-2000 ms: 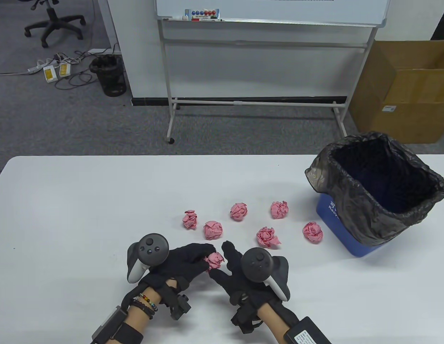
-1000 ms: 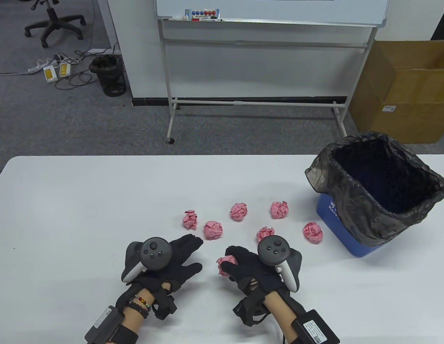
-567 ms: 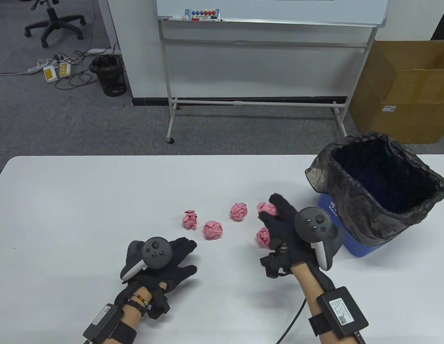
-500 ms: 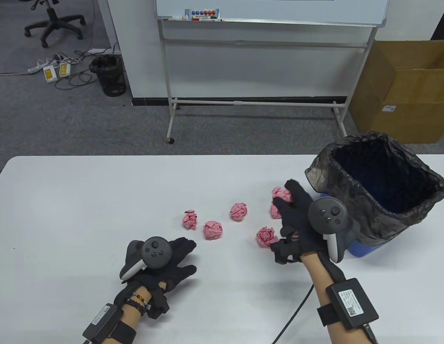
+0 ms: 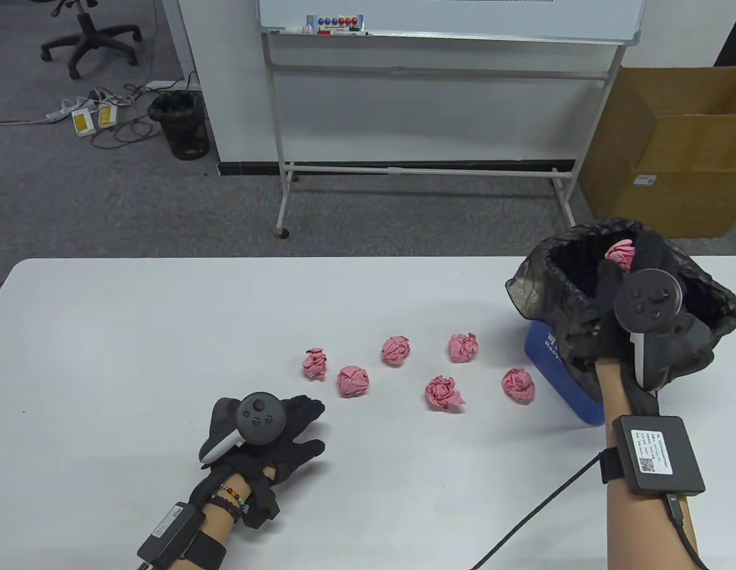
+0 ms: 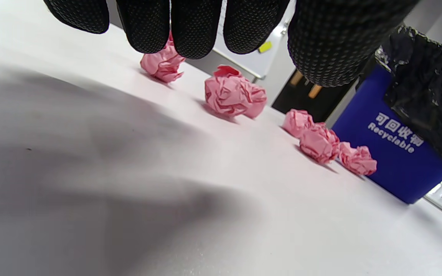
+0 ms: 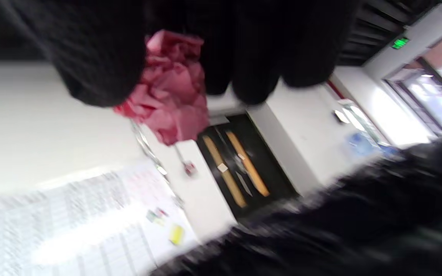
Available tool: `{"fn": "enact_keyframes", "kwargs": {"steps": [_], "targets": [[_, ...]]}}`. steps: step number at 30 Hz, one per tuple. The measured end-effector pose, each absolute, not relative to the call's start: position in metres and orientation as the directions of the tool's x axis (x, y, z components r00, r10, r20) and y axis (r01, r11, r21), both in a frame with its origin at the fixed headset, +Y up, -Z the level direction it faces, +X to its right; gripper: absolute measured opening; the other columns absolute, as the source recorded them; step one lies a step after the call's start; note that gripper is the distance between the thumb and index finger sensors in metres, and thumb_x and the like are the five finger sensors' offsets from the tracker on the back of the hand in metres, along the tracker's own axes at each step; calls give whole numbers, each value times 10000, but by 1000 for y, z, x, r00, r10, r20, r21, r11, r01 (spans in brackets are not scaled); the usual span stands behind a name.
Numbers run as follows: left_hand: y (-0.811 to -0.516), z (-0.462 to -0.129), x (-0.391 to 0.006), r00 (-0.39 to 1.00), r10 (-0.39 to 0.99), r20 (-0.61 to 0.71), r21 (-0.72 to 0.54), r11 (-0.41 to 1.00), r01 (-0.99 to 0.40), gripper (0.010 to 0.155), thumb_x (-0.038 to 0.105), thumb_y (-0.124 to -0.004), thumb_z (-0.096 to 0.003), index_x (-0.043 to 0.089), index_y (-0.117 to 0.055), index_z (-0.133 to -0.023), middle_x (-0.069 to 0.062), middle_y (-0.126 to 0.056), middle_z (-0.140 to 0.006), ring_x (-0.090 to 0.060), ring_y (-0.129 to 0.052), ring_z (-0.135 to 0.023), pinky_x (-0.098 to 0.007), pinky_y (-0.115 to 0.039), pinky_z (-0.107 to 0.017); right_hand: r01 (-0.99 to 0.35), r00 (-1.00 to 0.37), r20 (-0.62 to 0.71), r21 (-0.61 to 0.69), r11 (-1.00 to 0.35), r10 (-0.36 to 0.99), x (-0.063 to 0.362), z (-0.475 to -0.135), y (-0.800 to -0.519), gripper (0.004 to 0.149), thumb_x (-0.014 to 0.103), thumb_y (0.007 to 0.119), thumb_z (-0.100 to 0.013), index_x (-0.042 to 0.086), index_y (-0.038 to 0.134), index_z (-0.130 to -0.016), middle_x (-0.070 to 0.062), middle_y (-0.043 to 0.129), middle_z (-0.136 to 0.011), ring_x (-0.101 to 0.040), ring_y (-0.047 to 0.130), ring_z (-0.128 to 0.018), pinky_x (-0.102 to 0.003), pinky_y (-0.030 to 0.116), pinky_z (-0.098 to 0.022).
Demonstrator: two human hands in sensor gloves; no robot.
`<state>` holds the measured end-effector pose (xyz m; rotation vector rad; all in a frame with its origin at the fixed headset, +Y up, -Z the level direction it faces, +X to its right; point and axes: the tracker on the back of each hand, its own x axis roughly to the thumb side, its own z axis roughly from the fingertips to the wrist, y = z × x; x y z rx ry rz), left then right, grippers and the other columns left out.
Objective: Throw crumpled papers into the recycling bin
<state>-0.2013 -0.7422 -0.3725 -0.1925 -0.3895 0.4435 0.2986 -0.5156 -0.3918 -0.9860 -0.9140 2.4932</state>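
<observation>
Table view: right hand (image 5: 632,291) fingers pinching pink paper ball (image 5: 619,254) above bin (image 5: 558,356); left hand (image 5: 273,436) fingers relaxed.

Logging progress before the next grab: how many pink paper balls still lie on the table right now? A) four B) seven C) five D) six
D: six pink balls lie on the white table, while the right hand holds a seventh ball over the bin.
</observation>
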Motion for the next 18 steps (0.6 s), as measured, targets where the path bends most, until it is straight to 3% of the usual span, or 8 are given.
{"fn": "enact_keyframes", "kwargs": {"steps": [3, 13, 18], "targets": [[-742, -373, -202, 831, 454, 321, -260, 886, -383, 731, 515, -801, -460, 232, -555, -1087, -138, -551, -1194, -457, -566, -1087, -678, -534, -733, -32, -719, -562, -561, -827, 409, 303, -396, -523, 935, 572, 832, -335, 284, 364, -1091, -68, 452, -1174, -375, 557, -1100, -526, 577, -757], [-741, -374, -203, 832, 453, 321, -244, 888, -389, 727, 514, -800, -460, 238, -556, -1087, -140, -532, -1199, -457, -552, -1092, -678, -528, -737, -137, -894, -295, -537, -832, 337, 228, -384, -529, 911, 592, 816, -336, 280, 419, -1095, -46, 491, -1174, -348, 524, -1115, -542, 546, -762], [-741, -374, -202, 830, 454, 325, -241, 888, -392, 729, 511, -799, -461, 238, -550, -1090, -140, -515, -1205, -458, -538, -1096, -677, -522, -739, -235, -936, -140, -431, -871, 322, 176, -369, -548, 903, 603, 799, -347, 286, 416, -1100, -47, 488, -1179, -352, 526, -1117, -547, 549, -761]]}}
